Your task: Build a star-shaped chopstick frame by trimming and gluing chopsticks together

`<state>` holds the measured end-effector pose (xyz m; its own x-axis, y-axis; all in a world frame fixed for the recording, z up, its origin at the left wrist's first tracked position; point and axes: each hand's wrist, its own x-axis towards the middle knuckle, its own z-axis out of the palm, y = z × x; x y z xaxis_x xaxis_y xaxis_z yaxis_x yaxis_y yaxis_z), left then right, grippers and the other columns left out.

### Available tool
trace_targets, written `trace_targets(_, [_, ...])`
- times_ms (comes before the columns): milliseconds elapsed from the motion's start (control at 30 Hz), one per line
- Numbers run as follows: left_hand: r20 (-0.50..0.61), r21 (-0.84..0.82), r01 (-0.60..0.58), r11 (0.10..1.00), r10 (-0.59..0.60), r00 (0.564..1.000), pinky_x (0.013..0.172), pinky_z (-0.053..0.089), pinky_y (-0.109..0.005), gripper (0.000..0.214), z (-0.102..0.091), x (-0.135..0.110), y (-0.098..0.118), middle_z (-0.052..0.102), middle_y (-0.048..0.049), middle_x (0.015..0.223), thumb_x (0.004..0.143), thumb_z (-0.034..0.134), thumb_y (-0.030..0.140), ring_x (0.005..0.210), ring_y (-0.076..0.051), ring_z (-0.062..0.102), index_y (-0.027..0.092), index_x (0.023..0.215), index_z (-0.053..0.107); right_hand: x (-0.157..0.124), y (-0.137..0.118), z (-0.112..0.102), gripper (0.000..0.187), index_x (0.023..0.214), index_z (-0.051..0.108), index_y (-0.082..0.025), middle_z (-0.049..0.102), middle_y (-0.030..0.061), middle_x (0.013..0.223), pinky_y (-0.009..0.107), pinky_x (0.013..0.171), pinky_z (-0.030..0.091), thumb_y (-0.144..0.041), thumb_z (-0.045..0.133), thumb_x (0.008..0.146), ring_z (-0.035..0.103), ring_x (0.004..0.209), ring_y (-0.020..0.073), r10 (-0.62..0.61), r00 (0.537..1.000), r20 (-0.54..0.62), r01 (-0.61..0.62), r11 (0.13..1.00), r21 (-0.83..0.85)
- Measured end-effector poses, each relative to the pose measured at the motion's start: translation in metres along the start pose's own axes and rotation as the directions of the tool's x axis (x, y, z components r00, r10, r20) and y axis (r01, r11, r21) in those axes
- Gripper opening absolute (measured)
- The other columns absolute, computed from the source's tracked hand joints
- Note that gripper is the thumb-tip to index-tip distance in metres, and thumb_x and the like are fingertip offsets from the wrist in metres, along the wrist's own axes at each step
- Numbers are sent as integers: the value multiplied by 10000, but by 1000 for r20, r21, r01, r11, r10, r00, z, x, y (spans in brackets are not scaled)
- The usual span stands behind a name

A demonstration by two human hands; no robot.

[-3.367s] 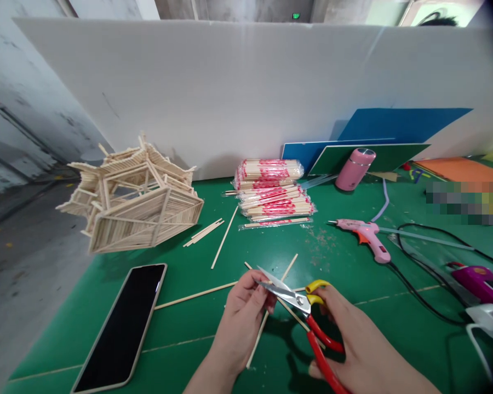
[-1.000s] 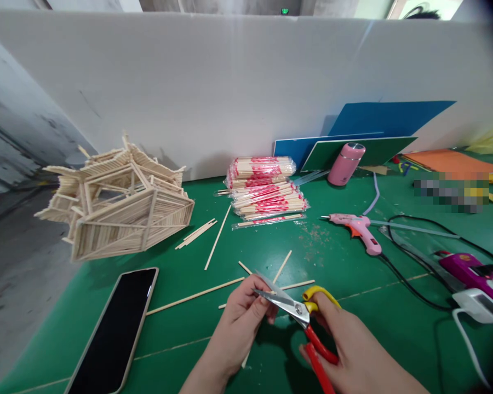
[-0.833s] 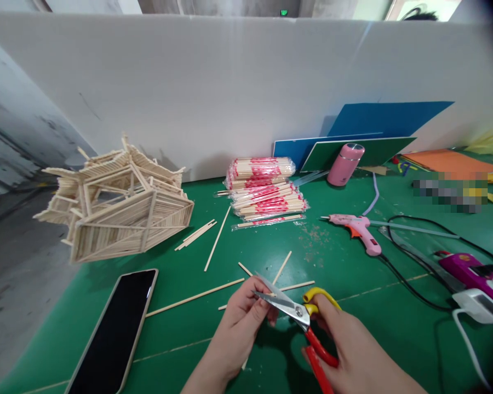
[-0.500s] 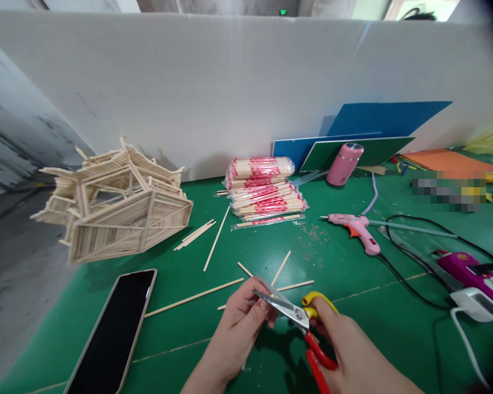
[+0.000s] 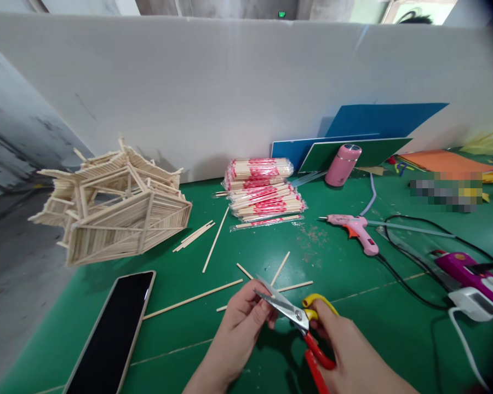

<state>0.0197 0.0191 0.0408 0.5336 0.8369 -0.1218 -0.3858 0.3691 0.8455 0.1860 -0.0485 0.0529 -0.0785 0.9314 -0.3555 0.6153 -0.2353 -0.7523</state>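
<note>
My right hand (image 5: 340,339) is wrapped around the handles of a pair of scissors (image 5: 298,316), one grip yellow and the other red. Its metal blades are parted and point left, reaching across the fingertips of my left hand (image 5: 244,323). Those left fingers are pinched together by the blades; what they hold is mostly hidden, though a small pale bit shows there. Just beyond both hands, thin wooden sticks (image 5: 281,268) lie scattered on the green table. A longer stick (image 5: 193,299) stretches from the left hand toward the phone (image 5: 110,331).
At left stands a model building made of sticks (image 5: 127,208). Plastic-wrapped chopsticks (image 5: 267,200) are piled at the back. To the right are a pink bottle (image 5: 343,165), a pink glue gun (image 5: 355,227) with a cable, and a purple power strip (image 5: 470,273) with a white plug.
The view has shifted very slightly. Both hands and the scissors stay in nearly the same position.
</note>
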Motion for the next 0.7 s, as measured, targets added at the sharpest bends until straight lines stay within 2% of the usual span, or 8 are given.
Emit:
trace_targets(233, [11, 74, -6, 997, 5, 1000, 561, 320, -198, 107, -2, 0, -1, 491, 28, 646, 778, 547, 288, 576, -75, 432, 183, 758, 556, -2, 5, 4, 227, 850, 403, -216, 610, -1, 714, 189, 507, 373, -166, 514, 658, 567, 618, 127, 0, 1000, -20, 0, 1000, -4])
trace_targets(400, [33, 171, -19, 985, 13, 999, 559, 308, -196, 125, -5, 1, -1, 479, 31, 631, 801, 516, 281, 574, -73, 419, 175, 740, 543, -3, 10, 2, 296, 924, 397, -211, 614, 19, 753, 222, 533, 374, -179, 525, 659, 568, 631, 153, -3, 997, -77, -7, 992, -122])
trace_targets(567, [52, 122, -9, 992, 3, 999, 542, 299, -186, 146, -7, 2, -4, 481, 25, 641, 776, 552, 299, 573, -67, 407, 158, 740, 538, -3, 7, -2, 391, 966, 393, -218, 603, 22, 766, 250, 548, 383, -358, 587, 657, 562, 641, 176, -14, 989, -146, -13, 982, -187])
trace_targets(700, [74, 61, 19, 998, -23, 997, 530, 297, -187, 177, -8, 3, -3, 487, 22, 622, 753, 580, 320, 560, -67, 404, 150, 734, 531, -2, 4, -2, 283, 895, 408, -226, 612, 22, 776, 253, 571, 393, -319, 559, 675, 572, 664, 180, -1, 991, -136, -21, 986, -167])
